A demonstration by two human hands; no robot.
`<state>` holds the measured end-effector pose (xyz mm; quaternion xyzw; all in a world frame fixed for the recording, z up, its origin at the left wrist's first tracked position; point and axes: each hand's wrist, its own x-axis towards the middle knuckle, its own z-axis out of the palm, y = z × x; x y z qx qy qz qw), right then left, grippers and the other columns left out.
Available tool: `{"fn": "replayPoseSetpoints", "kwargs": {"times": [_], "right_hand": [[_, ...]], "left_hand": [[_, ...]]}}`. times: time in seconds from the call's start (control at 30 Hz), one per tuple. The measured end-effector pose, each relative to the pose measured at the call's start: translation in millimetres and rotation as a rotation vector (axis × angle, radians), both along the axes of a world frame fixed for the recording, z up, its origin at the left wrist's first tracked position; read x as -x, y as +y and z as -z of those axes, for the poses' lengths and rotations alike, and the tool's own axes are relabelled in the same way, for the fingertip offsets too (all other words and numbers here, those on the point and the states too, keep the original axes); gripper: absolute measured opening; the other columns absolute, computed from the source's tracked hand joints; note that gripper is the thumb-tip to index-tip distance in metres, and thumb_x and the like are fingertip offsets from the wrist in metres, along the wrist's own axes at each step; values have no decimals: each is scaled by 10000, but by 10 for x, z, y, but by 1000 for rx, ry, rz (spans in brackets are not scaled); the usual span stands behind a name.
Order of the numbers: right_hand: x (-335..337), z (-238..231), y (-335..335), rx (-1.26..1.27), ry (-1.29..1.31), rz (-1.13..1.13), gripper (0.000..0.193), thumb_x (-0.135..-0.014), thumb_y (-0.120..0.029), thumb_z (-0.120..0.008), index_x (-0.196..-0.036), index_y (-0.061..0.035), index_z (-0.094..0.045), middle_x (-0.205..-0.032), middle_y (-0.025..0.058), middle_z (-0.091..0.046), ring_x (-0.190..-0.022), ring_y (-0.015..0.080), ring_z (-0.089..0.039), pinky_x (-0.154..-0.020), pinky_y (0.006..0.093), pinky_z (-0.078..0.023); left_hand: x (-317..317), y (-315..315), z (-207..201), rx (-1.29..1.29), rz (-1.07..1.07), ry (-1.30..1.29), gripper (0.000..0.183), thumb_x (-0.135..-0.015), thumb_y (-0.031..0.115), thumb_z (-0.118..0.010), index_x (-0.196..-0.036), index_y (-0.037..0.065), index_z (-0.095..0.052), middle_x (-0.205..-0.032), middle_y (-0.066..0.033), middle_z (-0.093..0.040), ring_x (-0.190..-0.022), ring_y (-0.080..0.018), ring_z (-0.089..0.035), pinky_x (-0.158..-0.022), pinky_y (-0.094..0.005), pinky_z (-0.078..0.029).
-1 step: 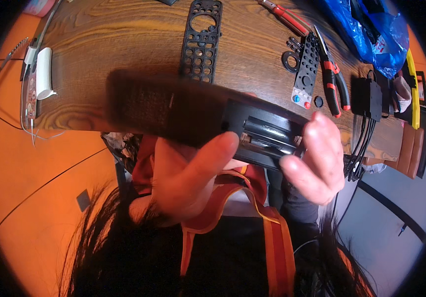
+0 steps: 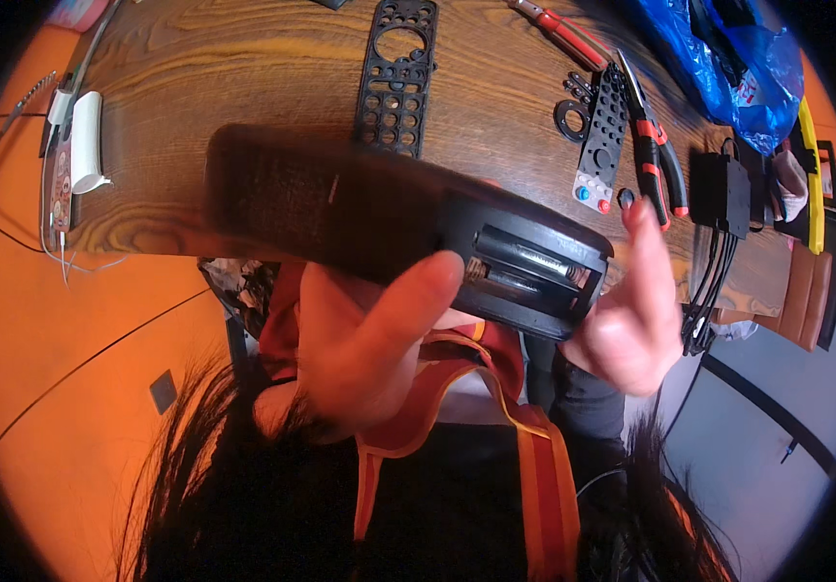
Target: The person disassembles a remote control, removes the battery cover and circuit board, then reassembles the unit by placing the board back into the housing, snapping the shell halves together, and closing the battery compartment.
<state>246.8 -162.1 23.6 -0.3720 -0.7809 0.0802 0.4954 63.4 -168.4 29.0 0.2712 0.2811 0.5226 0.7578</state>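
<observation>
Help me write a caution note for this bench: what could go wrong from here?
The left hand holds the black casing; whether the right hand touches it is unclear, so it might slip if that left grip loosens. Its battery compartment is uncovered, so a fingertip could bend an exposed spring. The black ring lies beside the button pad and might get knocked away.

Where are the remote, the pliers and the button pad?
Remote (image 2: pixel 379 206): head view, on its dark back.
Pliers (image 2: pixel 647 151): head view, on a red-and-black handle.
Button pad (image 2: pixel 604 144): head view, on its black middle.
</observation>
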Motion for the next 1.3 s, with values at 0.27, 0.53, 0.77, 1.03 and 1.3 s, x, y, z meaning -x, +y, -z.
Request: {"fn": "replayPoseSetpoints", "kwargs": {"times": [0.27, 0.53, 0.77, 1.03, 1.3], "right_hand": [[101, 52, -118, 678, 916, -89, 300, -908, -96, -530, -1129, 100, -577, -949, 166, -658, -700, 139, -604, -640, 230, -490], [158, 19, -100, 775, 1063, -281, 423, -754, 127, -644, -1155, 94, -514, -1076, 164, -619, -941, 157, -612, -838, 269, -495], [209, -51, -83, 785, 1009, -188, 416, -723, 139, -683, -1114, 96, -549, -932, 100, -610, -816, 109, -591, -731, 229, -496], [234, -95, -72, 794, 1004, -142, 394, -711, 137, -697, -1084, 96, -578, -813, 61, -587, -712, 70, -546, -644, 192, -452], [221, -112, -95, 828, 922, -53, 384, -700, 111, -714, -1063, 77, -595, -829, 28, -583, -708, 46, -501, -663, 179, -422]], "left_hand": [[-73, 11, 2, -122, -198, 349, 466, -828, 100, -503, -1256, -58, -410, -1135, -210, -568, -1019, -295, -590, -902, -425, -481], [-41, 14, 73, -187, -246, 269, 480, -817, 34, -522, -1275, -42, -403, -1170, -232, -553, -1067, -289, -568, -947, -429, -447], [-14, 21, 134, -198, -201, 212, 492, -839, 27, -511, -1309, -20, -376, -1199, -237, -544, -1091, -298, -560, -957, -440, -448], [-26, 60, 34, -77, -130, 234, 458, -850, 28, -478, -1294, -23, -382, -1186, -205, -543, -1079, -296, -560, -946, -438, -452], [-8, 108, -168, 166, -10, 102, 442, -851, 22, -475, -1284, -22, -398, -1190, -168, -540, -1085, -259, -550, -951, -412, -435]]}}
